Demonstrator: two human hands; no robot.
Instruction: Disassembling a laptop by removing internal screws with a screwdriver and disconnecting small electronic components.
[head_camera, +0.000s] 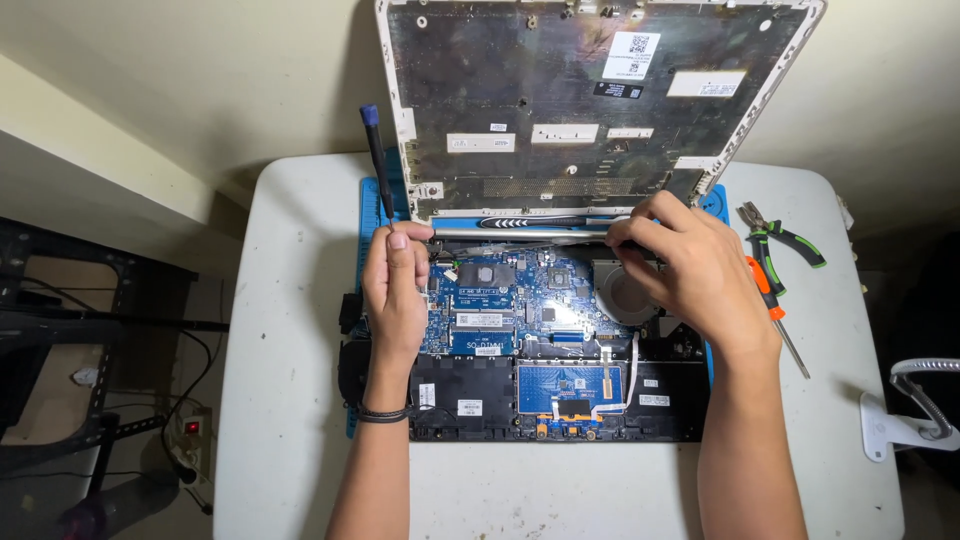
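Observation:
An opened laptop (560, 400) lies on a blue work mat (368, 215), its blue circuit board (500, 300) and round fan (625, 295) exposed. The laptop's back cover (590, 100) stands upright at the far side. My left hand (395, 290) grips a thin screwdriver (377, 165) with a dark shaft and blue cap, its tip down at the board's left rear corner. My right hand (680, 265) rests over the fan area, fingertips pinching something small near the hinge; what it pinches is hidden.
A white table (290, 400) carries everything. Green-handled pliers (785, 240) and an orange-handled screwdriver (772, 310) lie to the right of the laptop. A white clamp lamp base (915, 420) sits at the right edge. A power strip (190, 440) and cables lie on the floor at left.

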